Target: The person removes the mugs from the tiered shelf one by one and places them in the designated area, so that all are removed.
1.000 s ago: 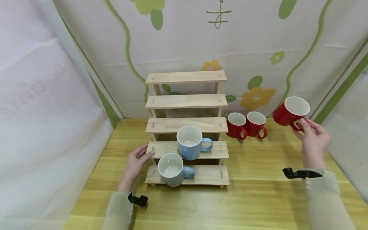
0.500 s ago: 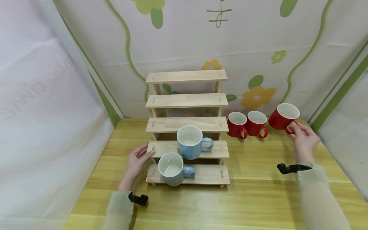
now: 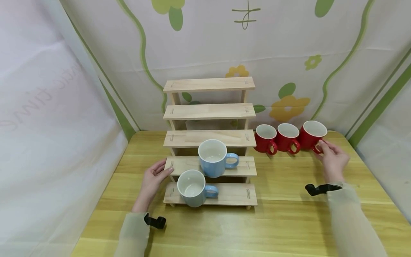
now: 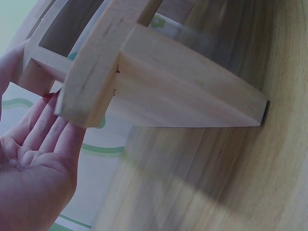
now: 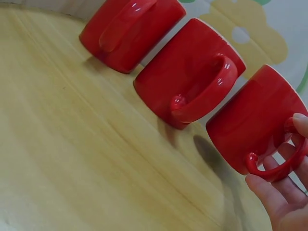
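At the right end of a row of red mugs, the right hand (image 3: pixel 334 160) holds the outermost red mug (image 3: pixel 309 141), thumb and fingers pinching its handle (image 5: pixel 262 174). In the right wrist view a shadow lies on the wood-grain tabletop (image 3: pixel 282 214) beside this mug's base; whether the base touches the wood, I cannot tell. Just left of it stands the middle red mug (image 3: pixel 285 142), and left of that the innermost red mug (image 3: pixel 262 143), near the wooden five-tier rack (image 3: pixel 208 111); both are upright, handles toward the person. Across at the rack's other side, the left hand (image 3: pixel 152 182) grips the left end of the second tier from the bottom, its thumb over the top and its fingers against the edge. On that same tier an upper light-blue mug (image 3: pixel 213 168) stands upright, while a lower light-blue mug (image 3: pixel 189 198) stands on the bottom tier toward its left end; both handles point right. Behind the rack hangs a white cloth (image 3: pixel 199 43) printed with flowers, leaves and wavy green lines.
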### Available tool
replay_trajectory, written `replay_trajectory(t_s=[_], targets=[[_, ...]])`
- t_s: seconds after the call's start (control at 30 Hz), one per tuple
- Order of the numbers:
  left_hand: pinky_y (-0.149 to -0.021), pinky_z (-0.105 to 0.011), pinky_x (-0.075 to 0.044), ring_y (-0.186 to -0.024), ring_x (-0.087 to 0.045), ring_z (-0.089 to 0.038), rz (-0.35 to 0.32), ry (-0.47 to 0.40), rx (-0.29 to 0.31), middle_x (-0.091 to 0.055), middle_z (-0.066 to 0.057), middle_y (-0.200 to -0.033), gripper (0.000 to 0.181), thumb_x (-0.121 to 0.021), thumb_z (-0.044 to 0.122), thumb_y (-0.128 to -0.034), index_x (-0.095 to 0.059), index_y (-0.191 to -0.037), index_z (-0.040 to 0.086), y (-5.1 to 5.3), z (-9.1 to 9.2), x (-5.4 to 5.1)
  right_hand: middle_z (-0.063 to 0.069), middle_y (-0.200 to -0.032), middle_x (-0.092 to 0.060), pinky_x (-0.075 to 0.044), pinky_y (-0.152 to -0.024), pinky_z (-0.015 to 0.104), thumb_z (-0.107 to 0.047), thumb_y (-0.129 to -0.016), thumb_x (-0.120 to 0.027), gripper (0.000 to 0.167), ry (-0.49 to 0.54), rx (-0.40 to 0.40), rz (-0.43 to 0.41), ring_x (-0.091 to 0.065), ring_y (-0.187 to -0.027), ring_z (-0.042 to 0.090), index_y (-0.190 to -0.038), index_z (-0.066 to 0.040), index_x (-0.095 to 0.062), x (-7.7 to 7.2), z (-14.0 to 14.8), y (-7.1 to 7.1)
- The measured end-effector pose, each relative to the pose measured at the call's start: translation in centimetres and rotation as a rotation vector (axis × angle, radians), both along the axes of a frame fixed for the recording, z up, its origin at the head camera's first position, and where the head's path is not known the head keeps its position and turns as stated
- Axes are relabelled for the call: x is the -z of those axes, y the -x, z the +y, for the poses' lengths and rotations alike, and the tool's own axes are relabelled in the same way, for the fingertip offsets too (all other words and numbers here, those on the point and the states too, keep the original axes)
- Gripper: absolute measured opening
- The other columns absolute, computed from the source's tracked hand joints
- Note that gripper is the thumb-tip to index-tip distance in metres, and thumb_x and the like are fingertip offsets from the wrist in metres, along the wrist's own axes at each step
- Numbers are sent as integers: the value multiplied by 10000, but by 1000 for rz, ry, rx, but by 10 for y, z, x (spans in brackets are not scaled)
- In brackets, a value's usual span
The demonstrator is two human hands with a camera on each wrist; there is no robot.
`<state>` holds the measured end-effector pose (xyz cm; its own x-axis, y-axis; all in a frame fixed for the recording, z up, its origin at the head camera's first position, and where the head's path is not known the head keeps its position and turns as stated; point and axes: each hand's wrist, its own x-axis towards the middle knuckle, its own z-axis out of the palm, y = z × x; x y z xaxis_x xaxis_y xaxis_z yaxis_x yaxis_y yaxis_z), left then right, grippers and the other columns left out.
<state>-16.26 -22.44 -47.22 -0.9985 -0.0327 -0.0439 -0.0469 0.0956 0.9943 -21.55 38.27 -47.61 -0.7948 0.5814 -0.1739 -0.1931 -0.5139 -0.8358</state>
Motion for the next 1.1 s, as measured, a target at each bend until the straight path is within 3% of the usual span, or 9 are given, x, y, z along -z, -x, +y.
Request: replay_trajectory(t_s=[0.2, 0.5, 1.1], targets=[[-947, -234, -522, -1161, -608, -130, 1, 8, -6, -590, -178, -1384, 539, -754, 158, -954, -552, -1433, 16, 1, 0, 0, 77, -931, -756, -598, -689, 323, 10, -856, -803, 174, -35, -5, -50, -719, -751, 145, -1023, 15, -754, 4, -1, -2], [-951, -233, -520, -1166, -606, -127, -3, 3, -13, -590, -174, -1387, 533, -755, 151, -953, -557, -1429, 19, 1, 0, 1, 47, -886, -750, -595, -670, 315, 21, -882, -771, 95, -45, 8, -88, -710, -720, 137, -966, -5, -733, 9, -1, -2], [-944, -237, -526, -1143, -621, -118, 4, -18, -21, -591, -191, -1383, 527, -746, 127, -956, -552, -1430, 5, 1, 1, 3, 33, -950, -746, -591, -713, 298, -76, -861, -822, 292, -99, -8, -156, -693, -826, 126, -1143, -25, -764, 11, 3, -2]])
